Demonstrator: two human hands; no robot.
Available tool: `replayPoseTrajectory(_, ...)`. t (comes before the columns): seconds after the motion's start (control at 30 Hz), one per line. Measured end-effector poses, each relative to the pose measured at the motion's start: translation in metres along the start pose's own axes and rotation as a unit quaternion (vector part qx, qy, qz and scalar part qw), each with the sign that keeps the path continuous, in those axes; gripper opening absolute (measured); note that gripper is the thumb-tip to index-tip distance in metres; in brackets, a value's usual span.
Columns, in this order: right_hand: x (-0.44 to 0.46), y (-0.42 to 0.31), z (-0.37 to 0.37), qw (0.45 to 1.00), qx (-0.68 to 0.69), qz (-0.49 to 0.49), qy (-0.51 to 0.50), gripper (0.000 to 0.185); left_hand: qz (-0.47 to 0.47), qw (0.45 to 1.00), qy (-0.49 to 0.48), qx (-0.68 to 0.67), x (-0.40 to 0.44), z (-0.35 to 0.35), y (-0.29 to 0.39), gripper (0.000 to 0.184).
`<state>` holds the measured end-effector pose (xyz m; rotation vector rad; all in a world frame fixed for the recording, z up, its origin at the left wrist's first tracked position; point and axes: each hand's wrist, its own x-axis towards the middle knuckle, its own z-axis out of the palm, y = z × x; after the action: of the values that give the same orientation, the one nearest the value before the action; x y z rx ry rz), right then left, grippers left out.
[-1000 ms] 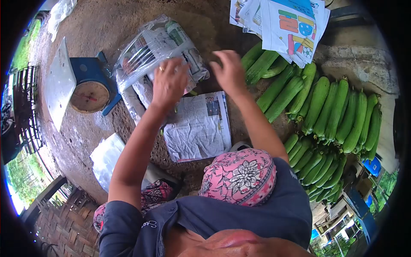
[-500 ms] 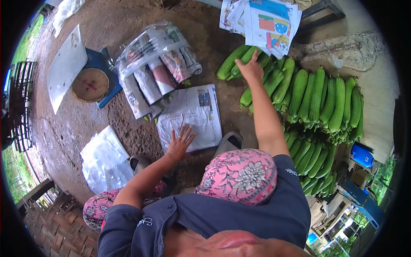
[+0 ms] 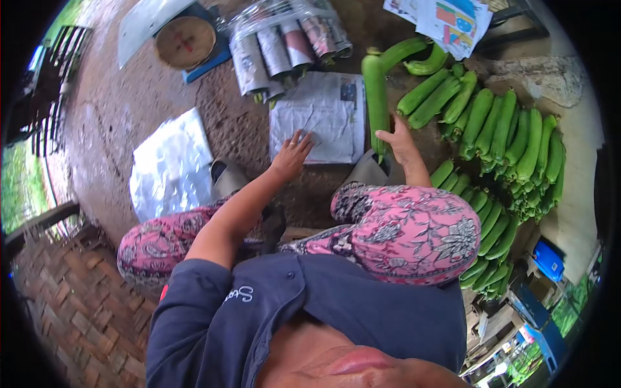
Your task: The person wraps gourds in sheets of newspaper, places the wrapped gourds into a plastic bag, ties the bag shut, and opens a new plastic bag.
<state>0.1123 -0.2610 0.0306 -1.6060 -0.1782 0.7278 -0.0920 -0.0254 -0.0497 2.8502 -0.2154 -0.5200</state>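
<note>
A long green luffa gourd [image 3: 375, 94] is in my right hand [image 3: 401, 145], gripped near its narrow lower end. It extends away from me, alongside the right edge of a stack of newspaper sheets [image 3: 323, 119]. My left hand [image 3: 293, 154] lies flat on the near-left part of that stack, fingers stretched out. To the right, more luffa gourds [image 3: 501, 132] lie in rows on the ground. Just beyond the stack, several newspaper-wrapped rolls [image 3: 275, 52] sit in a clear plastic bag, green ends poking out.
Folded clear plastic [image 3: 169, 165] lies left of my feet. A blue scale [image 3: 210, 61] with a round wooden top stands at the far left. Printed papers [image 3: 453, 26] rest at the back right. A second group of gourds [image 3: 491, 229] is by my right knee.
My right hand, open over the gourds before, has taken one and drawn it back to the newspaper's right edge. My left hand stays on the paper. The whole view has shifted.
</note>
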Motion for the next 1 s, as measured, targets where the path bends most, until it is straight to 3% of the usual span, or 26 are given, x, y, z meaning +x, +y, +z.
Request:
replayPoseTrajectory(0.1, 0.007, 0.002, 0.025, 0.971, -0.208, -0.109, -0.054, 0.051, -0.004, 1.0, -0.01, 0.004, -0.002, -0.004, 0.0, 0.078)
replayPoseTrajectory(0.17, 0.023, 0.011, 0.038, 0.906, -0.361, -0.212, -0.064, 0.052, -0.013, 1.0, -0.002, 0.004, -0.003, -0.001, -0.004, 0.073)
replayPoseTrajectory(0.53, 0.039, 0.063, 0.085, 0.798, -0.508, -0.312, -0.093, 0.045, 0.018, 0.999, 0.013, -0.03, -0.008, 0.006, 0.0, 0.041)
replayPoseTrajectory(0.67, 0.022, 0.047, 0.078, 0.797, -0.488, -0.317, -0.163, 0.043, 0.035, 0.999, 0.019, -0.03, -0.009, 0.005, -0.004, 0.038)
replayPoseTrajectory(0.73, 0.005, 0.03, 0.071, 0.786, -0.481, -0.322, -0.216, 0.044, 0.004, 0.993, 0.038, -0.108, -0.012, -0.001, -0.002, 0.037)
replayPoseTrajectory(0.83, -0.01, 0.02, 0.061, 0.733, -0.553, -0.255, -0.304, 0.044, -0.029, 0.989, 0.006, -0.145, -0.013, -0.016, -0.004, 0.034)
replayPoseTrajectory(1.0, -0.017, 0.039, 0.058, 0.718, -0.573, -0.29, -0.267, 0.039, 0.059, 0.998, 0.021, 0.031, -0.019, -0.021, -0.024, 0.026)
